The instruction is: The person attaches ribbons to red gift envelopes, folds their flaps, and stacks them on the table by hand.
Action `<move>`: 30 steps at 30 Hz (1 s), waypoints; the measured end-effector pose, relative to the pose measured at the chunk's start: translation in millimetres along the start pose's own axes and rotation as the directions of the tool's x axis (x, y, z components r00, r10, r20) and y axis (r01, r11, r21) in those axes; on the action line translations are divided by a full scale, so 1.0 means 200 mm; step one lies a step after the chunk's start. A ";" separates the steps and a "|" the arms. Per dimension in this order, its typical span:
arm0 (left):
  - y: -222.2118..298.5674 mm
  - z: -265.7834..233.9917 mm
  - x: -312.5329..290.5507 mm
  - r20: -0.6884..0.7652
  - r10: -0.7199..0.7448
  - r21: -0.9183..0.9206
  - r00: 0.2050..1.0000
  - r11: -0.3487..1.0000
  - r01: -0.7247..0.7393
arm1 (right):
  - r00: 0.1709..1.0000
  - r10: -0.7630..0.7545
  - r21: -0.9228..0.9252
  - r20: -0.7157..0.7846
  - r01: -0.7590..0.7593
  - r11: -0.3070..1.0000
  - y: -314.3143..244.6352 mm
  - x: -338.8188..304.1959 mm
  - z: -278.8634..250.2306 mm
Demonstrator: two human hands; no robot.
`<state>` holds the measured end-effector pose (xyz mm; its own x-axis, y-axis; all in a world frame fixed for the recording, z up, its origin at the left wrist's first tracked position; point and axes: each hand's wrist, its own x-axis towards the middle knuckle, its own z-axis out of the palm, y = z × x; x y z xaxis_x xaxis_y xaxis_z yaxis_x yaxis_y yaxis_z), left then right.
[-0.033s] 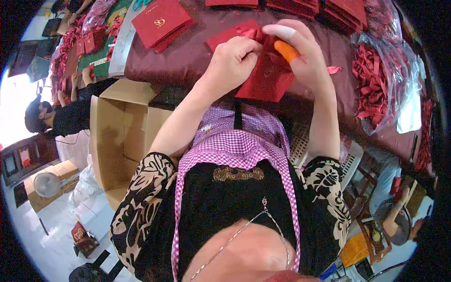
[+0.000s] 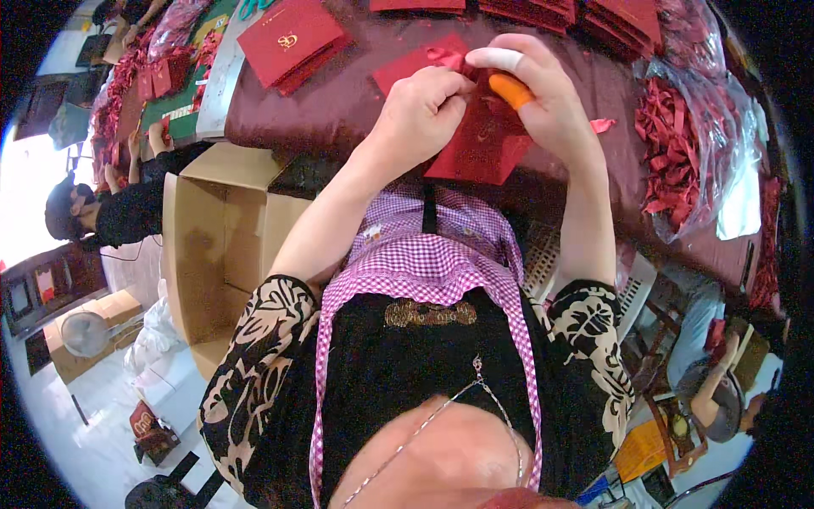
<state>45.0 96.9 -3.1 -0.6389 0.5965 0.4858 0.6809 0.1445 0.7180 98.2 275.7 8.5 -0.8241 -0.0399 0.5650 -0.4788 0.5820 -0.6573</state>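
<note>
- At the far left, another person in dark clothes (image 2: pixel 110 212) sits low beside the table, well apart from your hands.
- Just right of that person, an open cardboard box (image 2: pixel 208 254) stands on the floor against the table's near edge, by your left elbow.
- Up on the dark maroon table (image 2: pixel 339 110), a small stack of red folders (image 2: pixel 292 38) lies to the left of your hands, untouched.
- Your left hand (image 2: pixel 420 114) is curled, its fingertips pressed together and pinching the top edge of the red card envelope (image 2: pixel 475 148) beside a small red ribbon bow (image 2: pixel 445 58).
- The red card envelope is lifted just over the table's near edge, held between both of your hands in front of your chest.
- Your right hand (image 2: pixel 547 102) grips the envelope's right side with bent fingers; one finger wears a white cover and another an orange one.
- A loose scrap of red ribbon (image 2: pixel 602 125) lies on the table just right of that hand.
- Further right, a clear plastic bag of red ribbon pieces (image 2: pixel 678 144) rests on the table.
</note>
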 end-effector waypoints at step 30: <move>-0.07 -0.07 -0.09 0.034 0.010 0.274 0.999 0.961 -0.019 | 0.901 0.301 0.223 0.313 -0.377 0.899 0.21 -0.05 -0.14</move>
<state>41.7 73.8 -14.9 -0.6196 0.6242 0.4760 0.7650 0.3443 0.5443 93.9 322.9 -11.0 -0.9811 -0.1150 0.1555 -0.1870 0.3574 -0.9151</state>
